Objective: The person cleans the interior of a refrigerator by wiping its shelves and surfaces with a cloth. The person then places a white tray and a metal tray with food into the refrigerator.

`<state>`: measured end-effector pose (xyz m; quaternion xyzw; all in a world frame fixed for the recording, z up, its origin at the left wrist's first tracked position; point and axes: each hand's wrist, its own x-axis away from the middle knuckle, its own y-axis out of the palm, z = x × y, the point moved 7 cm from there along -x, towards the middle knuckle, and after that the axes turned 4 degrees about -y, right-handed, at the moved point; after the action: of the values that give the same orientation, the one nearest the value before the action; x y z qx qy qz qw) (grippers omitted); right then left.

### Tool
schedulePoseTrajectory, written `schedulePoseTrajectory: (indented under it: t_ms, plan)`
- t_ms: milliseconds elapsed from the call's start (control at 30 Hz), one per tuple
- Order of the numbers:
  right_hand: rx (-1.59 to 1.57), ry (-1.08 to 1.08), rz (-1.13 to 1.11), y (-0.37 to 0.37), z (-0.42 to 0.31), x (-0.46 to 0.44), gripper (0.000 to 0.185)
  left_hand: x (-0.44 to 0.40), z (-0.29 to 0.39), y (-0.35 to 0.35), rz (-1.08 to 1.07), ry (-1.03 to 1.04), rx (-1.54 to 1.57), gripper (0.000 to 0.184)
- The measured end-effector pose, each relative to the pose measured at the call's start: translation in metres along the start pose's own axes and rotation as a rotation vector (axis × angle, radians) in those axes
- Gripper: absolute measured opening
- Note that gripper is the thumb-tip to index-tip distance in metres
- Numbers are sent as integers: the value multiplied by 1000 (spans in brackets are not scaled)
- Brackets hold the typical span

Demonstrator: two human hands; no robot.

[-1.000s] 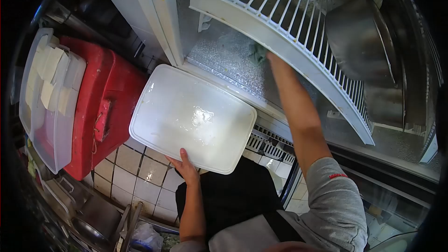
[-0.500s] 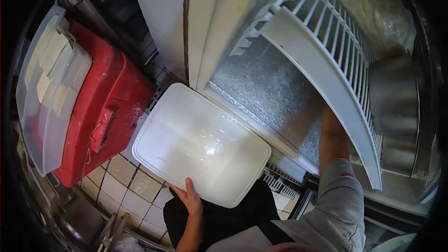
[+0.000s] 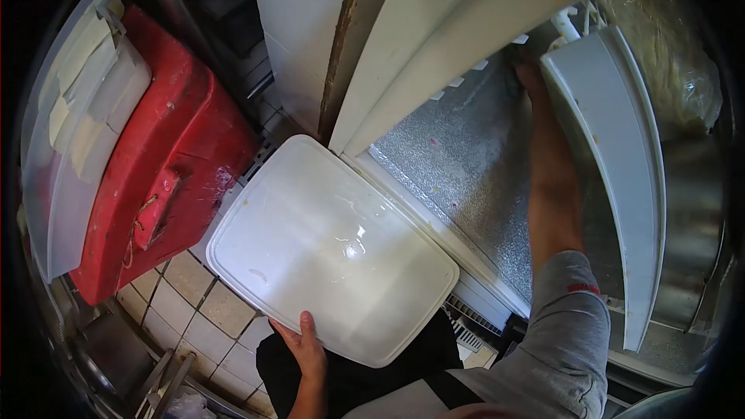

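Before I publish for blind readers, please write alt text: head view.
Someone's left hand holds a white rectangular plastic tray or lid by its edge; the right hand reaches into a white cabinet with a silvery floor.

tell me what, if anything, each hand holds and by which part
The left hand holds the white tray by its edge nearest the body. Whether the right hand holds anything cannot be told.

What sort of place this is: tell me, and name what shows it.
Likely a working kitchen, perhaps commercial: a silvery-floored, white-framed, fridge-like cabinet, a bulky red plastic container, and a wet-looking white rectangular plastic lid or tray.
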<state>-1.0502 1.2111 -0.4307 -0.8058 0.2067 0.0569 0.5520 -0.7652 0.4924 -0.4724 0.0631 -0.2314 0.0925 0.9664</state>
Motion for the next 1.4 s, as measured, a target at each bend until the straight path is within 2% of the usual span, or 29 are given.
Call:
schedulePoseTrajectory:
  t_ms: [100,200,367,467,533,733,833,933,1100,1167,1233,1300,1333,1400]
  plan:
    - [-53,-78,-80,13,-44,-3,46,1,0,1,-18,4,-34,59]
    - [-95,-178,-69,23,-92,7,45,0,3,1,-18,17,-48,61]
    - [-62,-264,-93,15,-199,76,44,0,-1,1,-15,-22,-24,63]
    - [-167,-204,-71,18,-265,120,41,-1,-4,1,-7,-95,-11,63]
    - [-281,-164,-82,20,-302,146,41,-1,1,5,-33,-64,33,63]
    - [-434,-73,-166,25,-382,201,42,0,-6,3,-43,-94,41,67]
    - [-440,190,-347,27,-395,208,40,3,3,3,-45,-66,-17,67]
    - [-971,800,-399,27,-383,221,36,1,15,-1,-67,-70,-39,66]
    - [-1508,1087,106,-53,-374,270,45,-15,64,-16,-141,-179,175,59]
    - [-1575,1060,299,-87,-341,308,46,-23,93,-21,-200,-277,261,54]
    - [-1609,946,494,-124,-305,350,47,-32,97,-26,-279,-419,339,51]
    - [-1514,892,612,-154,-262,399,50,-36,88,-30,-379,-616,403,48]
    - [-1372,931,676,-165,-245,426,48,-26,92,-25,-483,-721,423,40]
    - [-1088,992,785,-181,-218,472,46,-19,94,-28,-515,-795,467,36]
